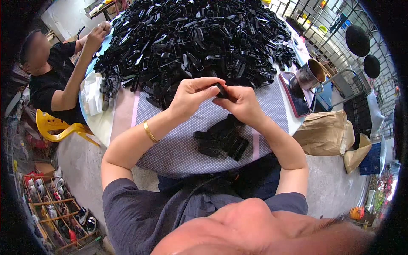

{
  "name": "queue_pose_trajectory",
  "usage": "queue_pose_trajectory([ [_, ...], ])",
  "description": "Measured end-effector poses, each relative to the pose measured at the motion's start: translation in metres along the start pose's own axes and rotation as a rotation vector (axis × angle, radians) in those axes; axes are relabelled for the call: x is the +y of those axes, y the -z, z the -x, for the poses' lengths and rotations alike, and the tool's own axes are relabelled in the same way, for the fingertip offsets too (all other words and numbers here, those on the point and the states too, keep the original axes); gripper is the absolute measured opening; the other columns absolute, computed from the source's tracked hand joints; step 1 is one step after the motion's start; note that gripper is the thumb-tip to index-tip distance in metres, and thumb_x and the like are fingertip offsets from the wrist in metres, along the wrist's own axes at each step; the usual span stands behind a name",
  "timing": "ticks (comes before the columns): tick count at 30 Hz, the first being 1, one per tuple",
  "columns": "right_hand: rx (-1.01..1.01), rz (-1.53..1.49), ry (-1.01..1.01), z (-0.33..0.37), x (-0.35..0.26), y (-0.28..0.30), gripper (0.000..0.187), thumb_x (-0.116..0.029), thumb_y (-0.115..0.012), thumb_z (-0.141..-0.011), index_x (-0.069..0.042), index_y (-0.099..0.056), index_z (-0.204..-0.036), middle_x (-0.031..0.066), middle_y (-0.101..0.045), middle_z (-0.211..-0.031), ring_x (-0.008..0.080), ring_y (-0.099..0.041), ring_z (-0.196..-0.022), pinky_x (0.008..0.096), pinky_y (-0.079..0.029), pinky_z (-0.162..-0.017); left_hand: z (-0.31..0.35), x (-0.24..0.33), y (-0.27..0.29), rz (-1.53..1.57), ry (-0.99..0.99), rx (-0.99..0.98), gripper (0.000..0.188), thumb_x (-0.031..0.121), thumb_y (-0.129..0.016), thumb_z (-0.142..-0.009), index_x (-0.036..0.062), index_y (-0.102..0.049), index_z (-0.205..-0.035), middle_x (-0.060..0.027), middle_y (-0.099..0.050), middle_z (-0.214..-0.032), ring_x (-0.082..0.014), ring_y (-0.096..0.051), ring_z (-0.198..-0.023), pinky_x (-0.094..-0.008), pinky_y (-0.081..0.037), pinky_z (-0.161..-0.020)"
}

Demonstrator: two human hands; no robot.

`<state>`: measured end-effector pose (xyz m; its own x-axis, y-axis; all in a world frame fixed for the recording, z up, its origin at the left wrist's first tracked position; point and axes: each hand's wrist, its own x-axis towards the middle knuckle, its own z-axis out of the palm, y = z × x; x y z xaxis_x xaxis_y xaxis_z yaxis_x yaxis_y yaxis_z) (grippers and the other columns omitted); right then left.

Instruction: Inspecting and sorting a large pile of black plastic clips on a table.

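My left hand and my right hand meet over the near part of the table, both closed on one small black plastic piece. Fingers of both hands cover most of it, so its exact kind cannot be made out. Just beyond my hands rises a large heap of glossy black plastic pieces. Closer to me, below my hands, a smaller cluster of black pieces lies on the dotted grey tablecloth.
A phone or tablet with a red edge and a metal pot stand at the table's right. Brown paper bags are beside it. Across at the left, another person sits working near white bags and a yellow chair.
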<state>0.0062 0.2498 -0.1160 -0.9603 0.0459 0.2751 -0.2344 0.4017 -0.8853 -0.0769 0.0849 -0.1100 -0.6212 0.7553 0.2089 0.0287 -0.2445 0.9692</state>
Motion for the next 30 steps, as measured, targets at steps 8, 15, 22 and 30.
queue_pose_trajectory([
  [8,0.017,0.351,0.231,-0.018,0.011,0.05,0.031,0.006,-0.053,-0.067,-0.002,-0.062,-0.095,0.0082,-0.057,-0.083,0.0156,-0.056,-0.067,0.0252,-0.045,-0.059,0.006,0.02,-0.009,-0.689,0.148,-0.277,0.035,0.015,-0.066,-0.081,0.0017,-0.059,-0.112,-0.0109,-0.067,-0.088,-0.0128,-0.062,-0.076,-0.0274,-0.049,-0.069],
  [15,0.189,0.914,0.433,-0.025,0.024,0.046,0.04,0.002,-0.058,-0.069,-0.007,-0.06,-0.107,0.0079,-0.059,-0.1,0.0286,-0.054,-0.092,0.0368,-0.047,-0.08,-0.017,-0.003,-0.003,-1.459,-0.548,-0.085,0.042,0.004,-0.054,-0.072,0.0026,-0.056,-0.114,-0.0097,-0.054,-0.119,-0.0269,-0.049,-0.105,-0.0373,-0.041,-0.087],
  [22,0.295,0.736,0.484,-0.025,0.018,0.045,0.033,-0.003,-0.066,-0.072,-0.006,-0.062,-0.104,0.0091,-0.061,-0.093,0.0272,-0.058,-0.084,0.0333,-0.048,-0.074,-0.03,-0.011,0.016,-1.628,-0.509,-0.058,0.025,0.009,-0.055,-0.073,0.008,-0.063,-0.097,-0.0027,-0.058,-0.105,-0.0214,-0.046,-0.107,-0.0353,-0.035,-0.088],
  [30,0.398,0.383,0.279,-0.022,0.016,0.038,0.03,-0.002,-0.065,-0.077,-0.001,-0.059,-0.106,0.0068,-0.062,-0.085,0.0121,-0.058,-0.066,0.0241,-0.048,-0.059,-0.024,-0.009,0.008,-1.323,-0.613,0.116,0.023,0.011,-0.062,-0.077,0.009,-0.065,-0.1,-0.0057,-0.065,-0.1,-0.0219,-0.056,-0.102,-0.0354,-0.038,-0.09],
])
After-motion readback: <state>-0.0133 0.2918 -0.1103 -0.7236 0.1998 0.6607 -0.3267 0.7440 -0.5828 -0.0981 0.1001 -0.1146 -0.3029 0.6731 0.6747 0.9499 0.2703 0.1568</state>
